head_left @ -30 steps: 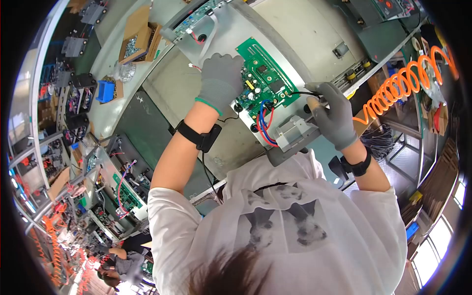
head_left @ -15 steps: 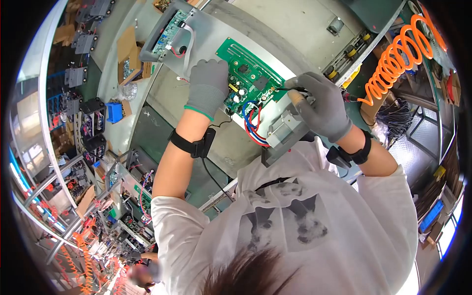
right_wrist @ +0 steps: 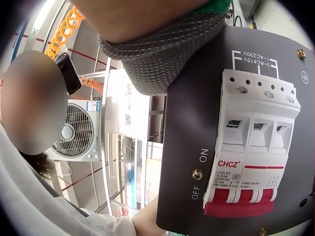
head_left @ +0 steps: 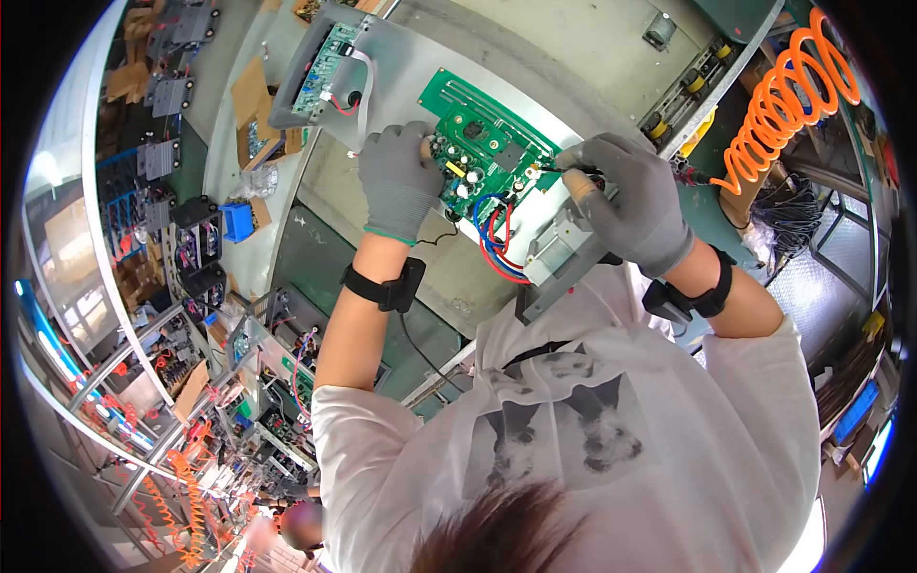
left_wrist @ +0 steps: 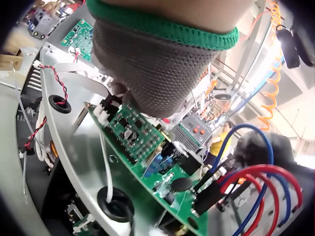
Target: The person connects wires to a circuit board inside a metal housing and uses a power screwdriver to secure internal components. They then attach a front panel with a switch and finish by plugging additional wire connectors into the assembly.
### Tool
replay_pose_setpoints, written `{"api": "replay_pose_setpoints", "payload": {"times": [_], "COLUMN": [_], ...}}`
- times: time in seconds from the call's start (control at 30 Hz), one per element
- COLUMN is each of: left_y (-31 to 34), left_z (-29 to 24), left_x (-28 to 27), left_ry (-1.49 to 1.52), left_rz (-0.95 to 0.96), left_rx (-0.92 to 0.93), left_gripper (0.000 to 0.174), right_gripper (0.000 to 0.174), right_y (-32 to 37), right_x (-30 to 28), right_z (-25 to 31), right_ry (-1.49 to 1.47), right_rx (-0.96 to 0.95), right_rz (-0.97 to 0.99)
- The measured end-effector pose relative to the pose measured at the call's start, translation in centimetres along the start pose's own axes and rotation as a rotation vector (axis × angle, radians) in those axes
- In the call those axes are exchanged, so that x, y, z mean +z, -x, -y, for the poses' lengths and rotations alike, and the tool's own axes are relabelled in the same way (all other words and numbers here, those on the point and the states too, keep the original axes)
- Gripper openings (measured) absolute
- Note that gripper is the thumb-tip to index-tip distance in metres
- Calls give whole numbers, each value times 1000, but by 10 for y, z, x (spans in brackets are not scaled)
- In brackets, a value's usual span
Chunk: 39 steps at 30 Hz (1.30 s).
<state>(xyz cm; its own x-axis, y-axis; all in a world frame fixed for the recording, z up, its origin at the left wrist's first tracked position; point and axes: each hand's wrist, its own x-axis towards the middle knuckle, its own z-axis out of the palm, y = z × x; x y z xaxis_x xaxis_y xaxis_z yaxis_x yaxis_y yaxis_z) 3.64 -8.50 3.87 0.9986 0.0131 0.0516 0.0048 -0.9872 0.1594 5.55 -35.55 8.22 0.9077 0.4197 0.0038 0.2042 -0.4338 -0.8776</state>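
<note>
A green circuit board (head_left: 497, 143) lies on a metal plate (head_left: 411, 59), with red and blue wires (head_left: 492, 253) looping off its lower edge. My gloved left hand (head_left: 399, 180) touches the board's left edge with bent fingers; in the left wrist view the glove (left_wrist: 147, 64) covers the fingertips beside small upright components (left_wrist: 135, 135). At the board's right corner my gloved right hand (head_left: 630, 201) pinches a thin black cable (head_left: 551, 170), above a grey metal bracket (head_left: 564, 250). The right wrist view has the glove (right_wrist: 157, 61) behind a dark panel (right_wrist: 189, 123) bearing a white breaker (right_wrist: 256, 132).
An orange coiled hose (head_left: 783, 115) hangs at the right. To the left are an open cardboard box (head_left: 250, 105) and a blue bin (head_left: 237, 222). A white ribbon cable (head_left: 368, 86) runs along the plate's left part.
My right hand has come closer to the board's corner with the black cable. My left hand has shifted slightly at the board's left edge, and its thumb now shows there.
</note>
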Motion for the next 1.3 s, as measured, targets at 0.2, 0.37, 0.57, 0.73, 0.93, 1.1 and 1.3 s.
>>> {"api": "replay_pose_setpoints", "payload": {"times": [0.2, 0.37, 0.57, 0.73, 0.93, 1.1, 1.3], "left_y": [2, 3, 2, -3, -9, -8, 0], "left_z": [0, 3, 1, 3, -3, 4, 3], "left_x": [4, 3, 3, 2, -6, -3, 1], "left_ry": [-138, -146, -145, -165, -288, -131, 305], "left_rz": [-77, -24, -44, 9, 160, 116, 12], "left_rx": [119, 144, 166, 234, 305, 269, -100], "left_gripper": [33, 34, 32, 28, 27, 27, 19], "right_gripper": [15, 14, 13, 13, 13, 13, 12], "right_y": [1, 0, 1, 1, 1, 1, 1], "right_x": [0, 1, 2, 2, 2, 1, 2], "right_z": [-1, 0, 0, -1, -1, 0, -1], "right_ry": [-12, 5, -46, -50, -41, -7, -12], "right_rx": [-41, -23, 2, -11, -22, -2, -7], "right_rz": [-29, -28, -29, -30, -34, -10, -15]}}
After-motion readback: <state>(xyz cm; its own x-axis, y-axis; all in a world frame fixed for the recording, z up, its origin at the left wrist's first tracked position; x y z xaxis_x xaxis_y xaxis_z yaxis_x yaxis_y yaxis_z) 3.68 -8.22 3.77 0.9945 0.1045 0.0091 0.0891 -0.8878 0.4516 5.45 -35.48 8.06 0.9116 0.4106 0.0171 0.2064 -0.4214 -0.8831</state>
